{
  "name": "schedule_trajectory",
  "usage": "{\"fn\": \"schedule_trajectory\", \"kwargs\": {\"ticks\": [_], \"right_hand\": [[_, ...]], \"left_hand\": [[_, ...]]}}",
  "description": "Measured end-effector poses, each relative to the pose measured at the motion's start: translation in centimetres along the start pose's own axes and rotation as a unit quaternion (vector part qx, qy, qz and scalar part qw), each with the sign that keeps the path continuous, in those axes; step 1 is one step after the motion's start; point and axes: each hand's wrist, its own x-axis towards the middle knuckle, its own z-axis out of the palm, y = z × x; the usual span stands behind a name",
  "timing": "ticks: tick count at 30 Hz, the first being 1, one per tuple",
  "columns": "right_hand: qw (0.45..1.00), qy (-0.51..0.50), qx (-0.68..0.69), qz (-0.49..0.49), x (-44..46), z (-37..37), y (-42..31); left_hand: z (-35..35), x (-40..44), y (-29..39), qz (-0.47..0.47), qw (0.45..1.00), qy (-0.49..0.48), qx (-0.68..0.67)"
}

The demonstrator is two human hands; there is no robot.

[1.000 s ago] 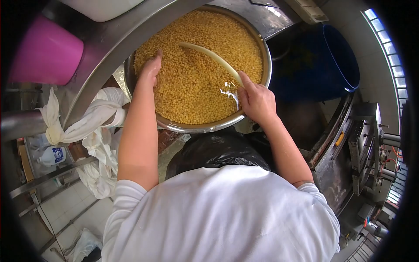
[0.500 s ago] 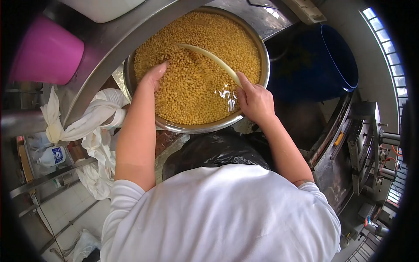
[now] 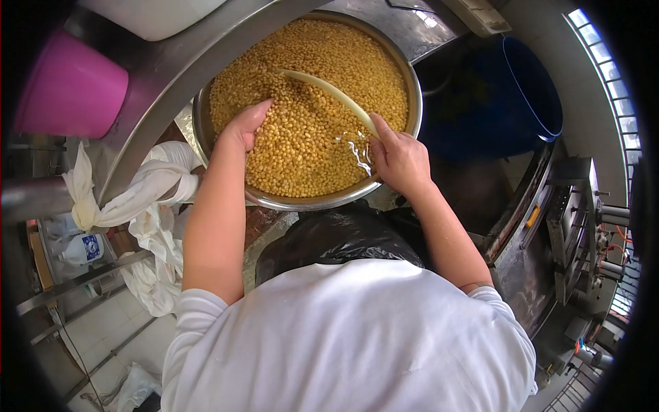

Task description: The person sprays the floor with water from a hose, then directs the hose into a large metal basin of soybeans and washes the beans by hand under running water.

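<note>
A large round metal basin [image 3: 312, 203] is filled with wet yellow soybeans [image 3: 295, 151] in water. My right hand [image 3: 400, 161] grips the near end of a pale curved plastic rim [image 3: 336, 94], like that of a bowl or scoop; the rest is hidden among the beans. My left hand [image 3: 248, 127] dips into the beans at the basin's left side. Its thumb is stretched out, and the other fingers are mostly buried.
A pink bucket [image 3: 75, 86] and a white container [image 3: 154, 14] stand left. A knotted white cloth [image 3: 147, 185] hangs over a rail beside the basin. At right are a blue barrel [image 3: 494, 96] and metal machinery [image 3: 573, 220]. A black plastic bag [image 3: 336, 237] lies near my body.
My left hand has shifted slightly right through the beans, its thumb farther out. The right hand and pale rim have barely moved.
</note>
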Motion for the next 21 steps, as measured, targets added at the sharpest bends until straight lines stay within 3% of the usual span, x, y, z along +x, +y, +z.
{"fn": "schedule_trajectory", "kwargs": {"ticks": [14, 17, 21], "right_hand": [[1.0, 0.008, 0.0, -0.004, 0.0, 0.0, 0.0], [1.0, 0.012, 0.003, -0.006, 0.0, 0.0, -0.1], [1.0, 0.01, 0.003, -0.003, 0.0, 0.1, 0.0]], "left_hand": [[1.7, -3.6, 1.2, 0.008, 0.999, -0.033, -0.036], [0.9, -3.6, 1.4, 0.0, 0.996, -0.093, 0.001], [1.7, -4.1, 1.1, 0.059, 0.995, -0.074, -0.043]]}}
